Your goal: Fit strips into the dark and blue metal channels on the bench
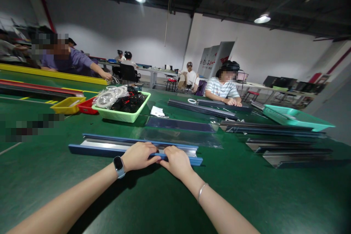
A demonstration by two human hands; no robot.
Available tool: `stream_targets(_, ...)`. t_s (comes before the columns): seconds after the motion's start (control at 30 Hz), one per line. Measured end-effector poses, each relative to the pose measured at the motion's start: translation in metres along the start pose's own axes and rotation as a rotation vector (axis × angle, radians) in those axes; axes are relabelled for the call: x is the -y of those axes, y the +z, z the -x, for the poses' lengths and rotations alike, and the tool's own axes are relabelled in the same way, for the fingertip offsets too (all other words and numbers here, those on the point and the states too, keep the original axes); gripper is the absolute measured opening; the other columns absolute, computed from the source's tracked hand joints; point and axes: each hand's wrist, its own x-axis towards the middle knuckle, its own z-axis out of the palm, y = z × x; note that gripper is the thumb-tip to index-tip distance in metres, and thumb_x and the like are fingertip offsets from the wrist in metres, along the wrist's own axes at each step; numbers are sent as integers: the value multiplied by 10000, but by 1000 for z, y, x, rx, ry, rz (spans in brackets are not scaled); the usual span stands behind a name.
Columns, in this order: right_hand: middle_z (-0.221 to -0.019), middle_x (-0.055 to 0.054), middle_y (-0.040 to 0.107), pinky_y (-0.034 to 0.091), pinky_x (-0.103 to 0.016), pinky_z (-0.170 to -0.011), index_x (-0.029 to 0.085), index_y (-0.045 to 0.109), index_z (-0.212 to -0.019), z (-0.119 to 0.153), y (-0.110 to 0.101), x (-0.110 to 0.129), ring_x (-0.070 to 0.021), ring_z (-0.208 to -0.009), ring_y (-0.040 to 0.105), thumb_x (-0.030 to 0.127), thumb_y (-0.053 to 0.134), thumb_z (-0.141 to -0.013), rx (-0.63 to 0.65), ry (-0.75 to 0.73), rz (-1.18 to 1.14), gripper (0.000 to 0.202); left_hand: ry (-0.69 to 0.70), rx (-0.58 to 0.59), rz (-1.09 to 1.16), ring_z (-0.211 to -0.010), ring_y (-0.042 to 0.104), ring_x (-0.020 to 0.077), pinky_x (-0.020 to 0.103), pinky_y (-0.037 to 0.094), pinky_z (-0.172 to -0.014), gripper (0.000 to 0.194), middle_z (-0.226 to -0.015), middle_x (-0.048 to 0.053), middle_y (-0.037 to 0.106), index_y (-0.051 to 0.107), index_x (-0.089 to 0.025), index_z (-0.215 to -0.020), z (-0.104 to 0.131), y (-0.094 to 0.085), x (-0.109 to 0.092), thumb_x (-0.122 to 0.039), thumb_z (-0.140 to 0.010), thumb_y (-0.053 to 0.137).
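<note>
A long blue metal channel [94,150] with a silvery inner floor lies crosswise on the green table in front of me. My left hand [139,155], below a wristwatch, grips the near wall around its middle, thumb outside and fingers bent over into the trough. Close beside it, my right hand [176,160] holds the same wall in a similar way, the two thumbs nearly meeting. The fingertips are partly hidden inside the channel, so I cannot make out whether they press on anything small there.
Behind the channel lie clear plastic strips [181,125]. A green basket [120,115] of bagged parts stands back left, near yellow [68,106] and red [87,105] bins. Dark metal profiles [287,142] and a teal basket [298,119] are at right. Co-workers sit across the table.
</note>
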Motion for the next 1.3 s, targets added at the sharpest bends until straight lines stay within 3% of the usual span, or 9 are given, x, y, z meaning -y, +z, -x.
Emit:
stream_targets(0.2,-882,-65,626,433,-301,-751,160,588,-874,0,-1,0,-211,-889,554,415,579,-802,-1,-13,7,265,28,-15,30,-920,600,187,286,420,-838,338,-986,52,654,631,-194,-931,1,3,2,-430,-894,392)
stream_targets(0.43,-863,-65,617,438,-302,-728,160,576,-857,0,-1,1,-213,-869,556,429,556,-815,-13,-10,15,273,15,-12,-22,-830,614,197,291,441,-764,323,-860,65,652,621,-175,-868,2,6,3,-425,-879,417)
stream_targets(0.67,-845,-56,609,443,-297,-722,165,574,-864,0,-3,1,-211,-856,556,423,558,-812,-29,-1,-8,264,7,-1,-28,-872,611,197,293,446,-803,294,-888,63,655,614,-184,-927,1,7,0,-406,-881,428)
stream_targets(0.97,-869,-51,611,447,-314,-749,163,585,-907,-2,0,0,-219,-875,545,398,605,-783,-20,9,-61,266,-138,-37,-37,-871,617,207,315,474,-789,287,-951,65,660,602,-205,-1000,6,14,-3,-408,-871,445)
stream_targets(1.3,-880,-55,613,439,-307,-752,162,577,-891,-1,-2,1,-210,-891,543,408,588,-794,1,-3,-58,264,-128,-76,-55,-838,623,204,309,486,-771,324,-904,80,664,621,-183,-948,9,12,-3,-423,-876,416)
